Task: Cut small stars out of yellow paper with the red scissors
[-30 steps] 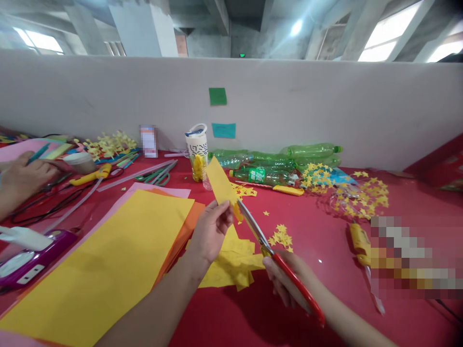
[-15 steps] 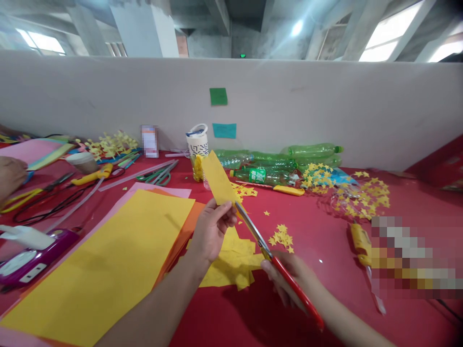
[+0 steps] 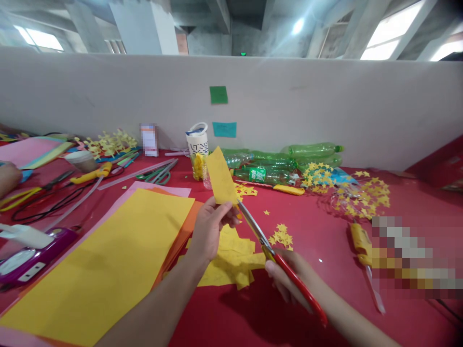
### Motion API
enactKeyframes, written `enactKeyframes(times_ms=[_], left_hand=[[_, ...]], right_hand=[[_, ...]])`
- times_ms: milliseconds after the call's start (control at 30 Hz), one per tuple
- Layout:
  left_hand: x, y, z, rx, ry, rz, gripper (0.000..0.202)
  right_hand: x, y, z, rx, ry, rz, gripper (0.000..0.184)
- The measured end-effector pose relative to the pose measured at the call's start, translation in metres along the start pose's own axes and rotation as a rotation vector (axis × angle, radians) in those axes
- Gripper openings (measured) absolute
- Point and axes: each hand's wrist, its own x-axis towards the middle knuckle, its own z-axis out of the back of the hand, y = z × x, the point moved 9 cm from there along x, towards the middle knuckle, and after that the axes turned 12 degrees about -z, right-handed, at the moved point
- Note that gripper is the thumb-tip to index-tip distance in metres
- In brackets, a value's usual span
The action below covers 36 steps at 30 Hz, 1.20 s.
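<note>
My left hand (image 3: pixel 213 226) pinches the lower end of a yellow paper strip (image 3: pixel 221 178), which stands up above the table. In my right hand (image 3: pixel 289 277) are red-handled scissors (image 3: pixel 253 224), their blades pointing up and left. The blade tips meet the paper's right edge, close to my left fingertips. Below my hands lies a pile of yellow paper pieces (image 3: pixel 231 260). Just right of the blades is a small heap of yellow paper stars (image 3: pixel 281 236).
Yellow sheets (image 3: pixel 119 250) over orange and pink ones lie at left, beside a purple power strip (image 3: pixel 36 253). Green plastic bottles (image 3: pixel 267 173), a white cup (image 3: pixel 197 144) and a yellow cutter (image 3: pixel 288 190) are behind. A glue gun (image 3: pixel 360 243) rests at right. Another person's hand (image 3: pixel 9 176) shows far left.
The paper strip has turned more upright in my left hand. The scissors have tilted slightly, their red handles shifting a little right. The other person's hand has drawn back to the left.
</note>
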Motion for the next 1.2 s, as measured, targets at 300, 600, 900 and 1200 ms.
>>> enactKeyframes(times_ms=[300, 600, 900, 1200], left_hand=[[0.004, -0.001, 0.002, 0.035, 0.031, 0.002, 0.009], [0.005, -0.003, 0.000, 0.015, 0.065, -0.026, 0.009], [0.006, -0.002, 0.000, 0.042, 0.092, -0.023, 0.010], [0.008, -0.002, -0.001, 0.068, 0.123, 0.004, 0.012]], right_hand=[[-0.002, 0.005, 0.001, -0.038, 0.008, -0.006, 0.047], [-0.005, 0.008, 0.002, -0.015, 0.001, -0.033, 0.052], [-0.002, 0.002, 0.004, -0.021, -0.013, -0.032, 0.054], [-0.001, -0.005, 0.007, -0.017, -0.029, -0.103, 0.055]])
